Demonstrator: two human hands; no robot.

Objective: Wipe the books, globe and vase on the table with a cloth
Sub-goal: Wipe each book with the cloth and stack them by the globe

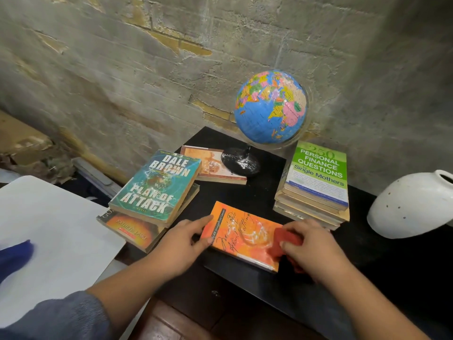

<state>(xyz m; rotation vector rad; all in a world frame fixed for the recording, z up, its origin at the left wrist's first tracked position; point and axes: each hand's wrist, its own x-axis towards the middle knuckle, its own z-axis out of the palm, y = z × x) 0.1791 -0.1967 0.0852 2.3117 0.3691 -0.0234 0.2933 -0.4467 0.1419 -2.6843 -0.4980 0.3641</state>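
Fingers of right hand (311,244) clutching cloth (282,239) on orange book (242,231), left hand (181,244) pinching its edge, Dale Brown paperback (157,182) nearby

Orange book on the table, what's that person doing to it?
A person is wiping it. Their right hand grips a red cloth on the right end of the orange book, while the left hand holds its left end on the black table. The globe, white vase and other books sit around it.
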